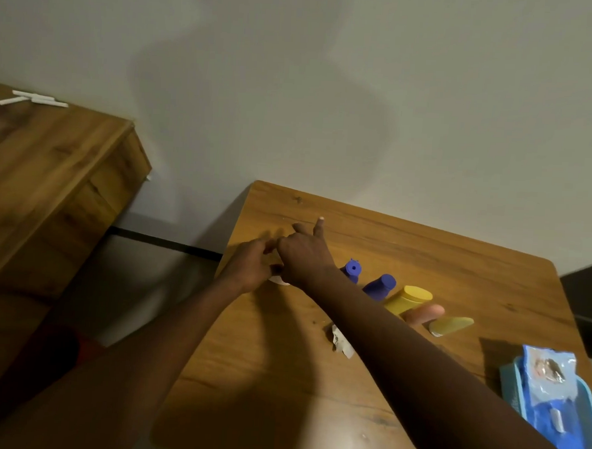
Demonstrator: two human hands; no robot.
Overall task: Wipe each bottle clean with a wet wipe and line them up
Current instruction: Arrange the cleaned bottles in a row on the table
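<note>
Left hand [251, 268] and right hand [299, 259] meet over a small white object [279, 280] at the purple end of the bottle row [408, 299], probably to extend the line. Whether either hand grasps it cannot be told.

Purple bottles [380, 286], yellow bottles [409, 299], blue wipe pack [550, 392], brown wood-grain table [423, 251].
</note>
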